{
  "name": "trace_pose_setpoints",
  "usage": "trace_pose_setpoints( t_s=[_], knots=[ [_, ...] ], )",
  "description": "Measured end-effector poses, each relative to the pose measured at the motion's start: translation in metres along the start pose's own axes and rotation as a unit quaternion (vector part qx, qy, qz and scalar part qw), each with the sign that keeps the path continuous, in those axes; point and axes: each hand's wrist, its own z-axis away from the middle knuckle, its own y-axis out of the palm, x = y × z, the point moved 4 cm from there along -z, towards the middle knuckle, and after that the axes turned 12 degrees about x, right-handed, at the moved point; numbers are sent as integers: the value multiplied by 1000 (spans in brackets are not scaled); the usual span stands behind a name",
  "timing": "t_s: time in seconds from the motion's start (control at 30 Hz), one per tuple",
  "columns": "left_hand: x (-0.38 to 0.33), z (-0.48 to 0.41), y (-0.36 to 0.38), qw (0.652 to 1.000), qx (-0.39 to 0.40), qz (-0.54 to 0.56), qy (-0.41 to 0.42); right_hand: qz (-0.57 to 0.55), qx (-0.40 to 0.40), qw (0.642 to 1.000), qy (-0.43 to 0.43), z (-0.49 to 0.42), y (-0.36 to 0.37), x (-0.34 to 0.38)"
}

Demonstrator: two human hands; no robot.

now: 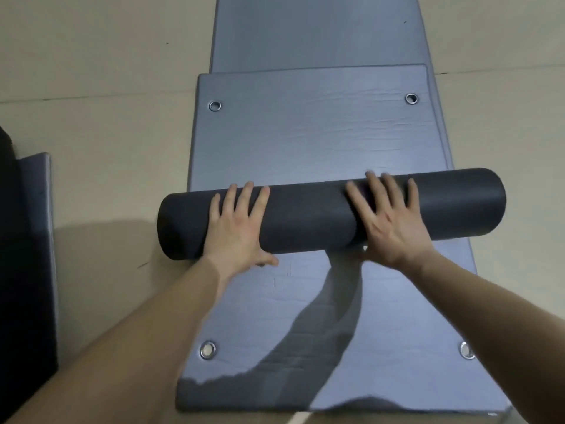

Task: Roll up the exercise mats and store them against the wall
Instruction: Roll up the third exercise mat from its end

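Note:
A dark grey rolled mat (305, 215) lies crosswise on a blue-grey mat (305, 133) that is spread flat on the floor. The flat part beyond the roll has a metal eyelet (215, 105) in each far corner. My left hand (238, 228) presses flat on the left half of the roll, fingers spread. My right hand (388, 221) rests the same way on the right half. Neither hand wraps around the roll. Nearer to me lies another flat mat (275, 316) with eyelets at its near corners.
A third blue-grey mat (305, 32) stretches away past the far end. At the left edge is the side of another mat (39, 224) next to a dark object (12, 255). Beige floor (107, 133) surrounds the mats on both sides.

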Motion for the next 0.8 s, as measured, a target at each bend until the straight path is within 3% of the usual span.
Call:
trace_pose_setpoints(
  t_s=[0.1,0.27,0.37,0.47,0.63,0.7,0.8],
  knots=[
    [8,-33,-27,999,-26,-2,27,20,14,1000,13,-16,3,-8],
    [7,-4,-35,992,103,20,65,-12,109,994,-22,19,-14,4],
    [-17,61,-4,991,110,-19,68,-41,166,984,-47,51,-1,15],
    [-29,68,-1,994,85,-29,55,-55,144,988,-29,58,-1,16],
    [-12,1,-56,973,188,69,114,-57,43,996,57,71,24,25],
    [-16,-3,-54,982,148,65,96,-63,21,997,39,46,8,10],
    [-18,5,-35,996,42,-41,64,-49,39,998,-10,11,-13,-10]
  ],
)
